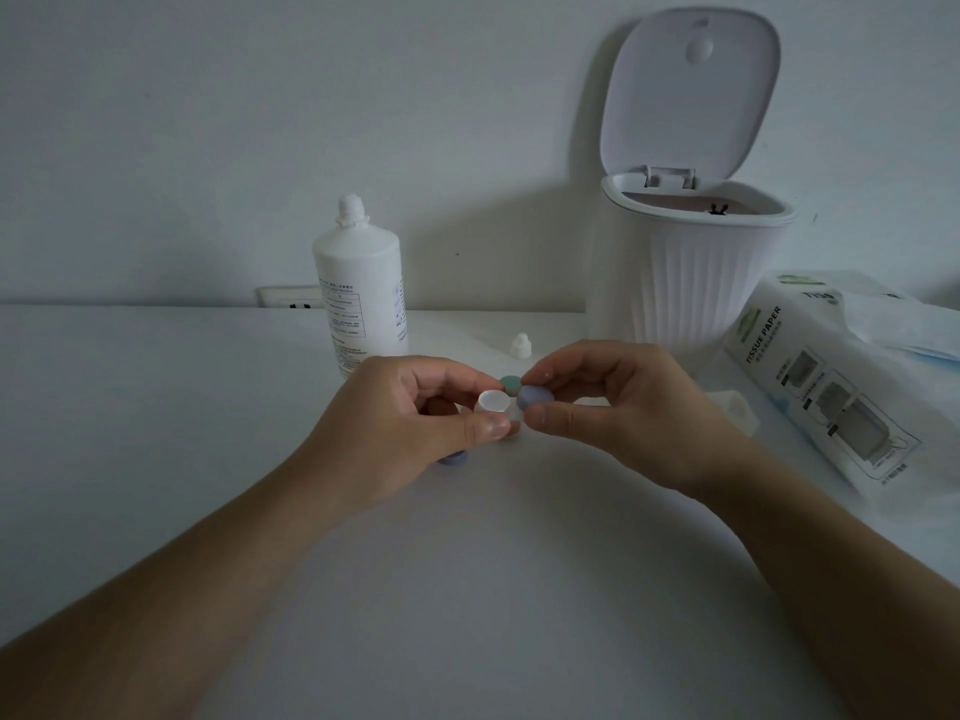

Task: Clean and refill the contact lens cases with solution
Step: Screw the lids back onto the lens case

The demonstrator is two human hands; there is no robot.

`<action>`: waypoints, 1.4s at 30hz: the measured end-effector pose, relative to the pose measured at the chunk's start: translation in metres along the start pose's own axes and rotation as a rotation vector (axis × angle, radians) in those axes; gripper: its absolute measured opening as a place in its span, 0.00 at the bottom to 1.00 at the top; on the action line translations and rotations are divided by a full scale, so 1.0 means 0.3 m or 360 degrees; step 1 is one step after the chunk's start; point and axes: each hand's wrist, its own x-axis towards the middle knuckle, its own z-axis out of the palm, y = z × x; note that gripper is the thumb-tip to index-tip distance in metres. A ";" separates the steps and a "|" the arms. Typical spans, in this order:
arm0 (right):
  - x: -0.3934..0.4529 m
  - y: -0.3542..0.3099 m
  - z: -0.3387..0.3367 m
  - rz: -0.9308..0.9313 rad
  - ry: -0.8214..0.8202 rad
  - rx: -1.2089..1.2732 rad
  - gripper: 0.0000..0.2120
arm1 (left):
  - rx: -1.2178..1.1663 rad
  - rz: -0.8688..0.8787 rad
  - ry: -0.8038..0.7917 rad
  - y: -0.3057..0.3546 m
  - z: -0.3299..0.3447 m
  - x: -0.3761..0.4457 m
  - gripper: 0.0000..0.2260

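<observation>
Solution bottle (360, 298): landmark, uncapped. Left hand (410, 423), before it: pinches lens case (493, 402) (light, stiff, likely slippery; hold by the rim). Right hand (602, 402), right of bottle: pinches blue cap (535, 396) beside case. Bin (696, 272): further right.

Both hands (415, 423) (613, 407) raised, fingers (488, 426) pinched

Plain white matte wall (260, 122) behind smooth white desk (156, 407). White wall socket (291, 302) just above desk's back edge. Light dim, greyish; soft shadows on wall.
</observation>
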 end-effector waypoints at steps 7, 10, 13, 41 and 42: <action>0.002 0.002 0.009 -0.0048 0.0064 -0.0145 0.18 | 0.0015 -0.0013 0.0031 -0.001 0.004 -0.001 0.10; 0.001 -0.005 0.005 -0.0054 0.0061 -0.0168 0.18 | 0.0011 0.0006 0.0032 -0.001 0.003 -0.001 0.11; -0.003 -0.010 -0.002 -0.0040 0.0027 -0.0186 0.20 | -0.0003 0.0015 0.0025 -0.001 0.003 -0.001 0.14; 0.001 0.009 0.000 0.0011 -0.0119 -0.0213 0.20 | -0.0037 0.0001 0.0046 -0.004 -0.003 0.003 0.10; 0.001 0.008 -0.003 0.0009 -0.0115 -0.0172 0.18 | -0.0053 -0.0005 0.0025 -0.003 -0.003 0.004 0.08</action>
